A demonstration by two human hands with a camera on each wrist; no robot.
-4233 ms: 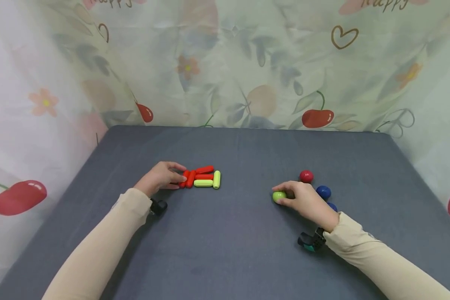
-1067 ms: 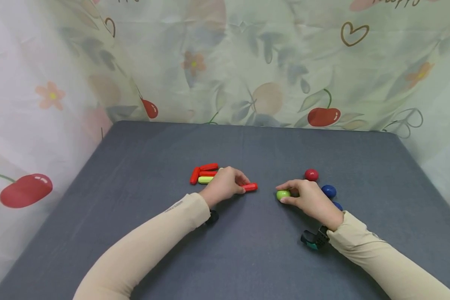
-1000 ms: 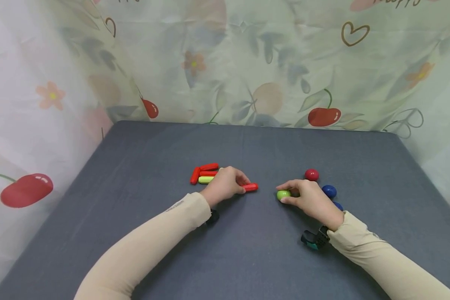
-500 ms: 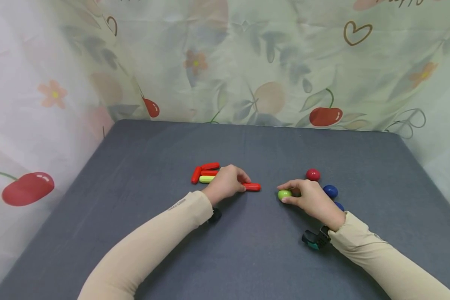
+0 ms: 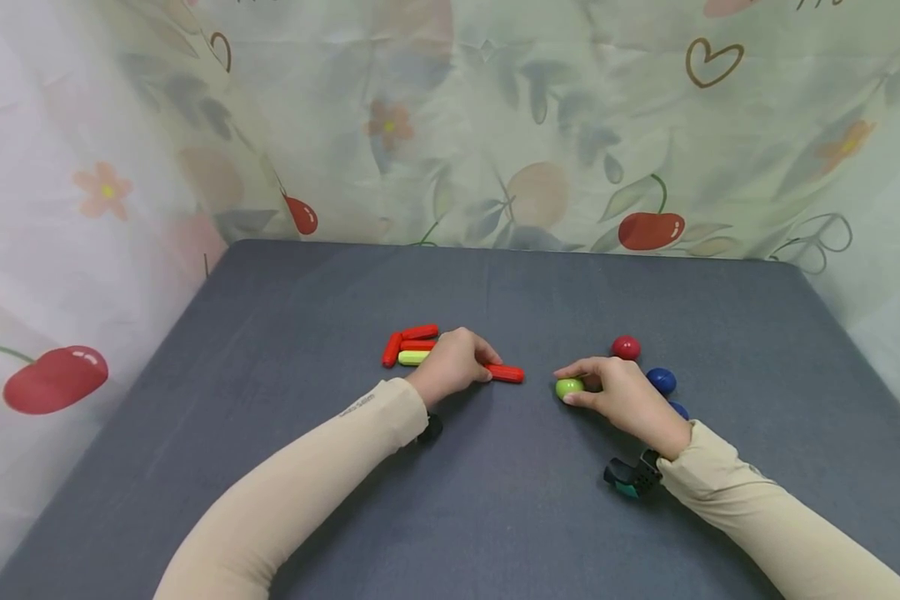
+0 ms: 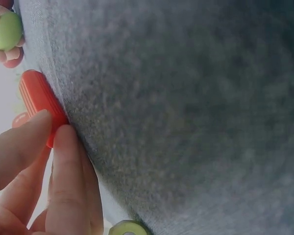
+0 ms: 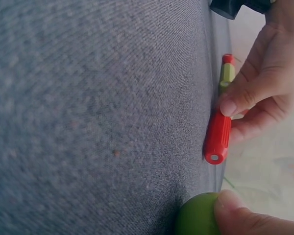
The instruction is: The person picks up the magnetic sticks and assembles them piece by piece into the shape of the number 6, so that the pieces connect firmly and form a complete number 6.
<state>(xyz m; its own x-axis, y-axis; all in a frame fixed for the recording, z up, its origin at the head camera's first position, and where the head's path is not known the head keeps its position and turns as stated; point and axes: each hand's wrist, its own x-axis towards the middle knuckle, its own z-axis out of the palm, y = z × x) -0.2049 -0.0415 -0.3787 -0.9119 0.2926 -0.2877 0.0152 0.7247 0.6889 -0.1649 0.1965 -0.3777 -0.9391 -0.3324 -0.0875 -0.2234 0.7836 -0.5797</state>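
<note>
My left hand [image 5: 453, 365] pinches a short red ribbed rod [image 5: 506, 373] near the table's middle. A pale metal dot marks the rod's end in the right wrist view, where thumb and fingers hold the other end. To the right, my right hand [image 5: 630, 404] pinches a green ball [image 5: 569, 389] between thumb and fingertips, low at the tabletop. A gap separates rod and ball. Just left of my left hand lie several other red rods [image 5: 420, 332] and a yellow-green rod [image 5: 413, 358], partly hidden by that hand.
Behind my right hand sit a red ball [image 5: 626, 348] and a blue ball [image 5: 661, 381]; a second blue ball [image 5: 678, 410] is partly covered by the hand. The dark grey table [image 5: 435, 517] meets a printed curtain [image 5: 450, 125] at its back edge.
My left hand has gone from the left end of the rod group to the right, carrying a red rod off it. My right hand has stayed with the green ball.
</note>
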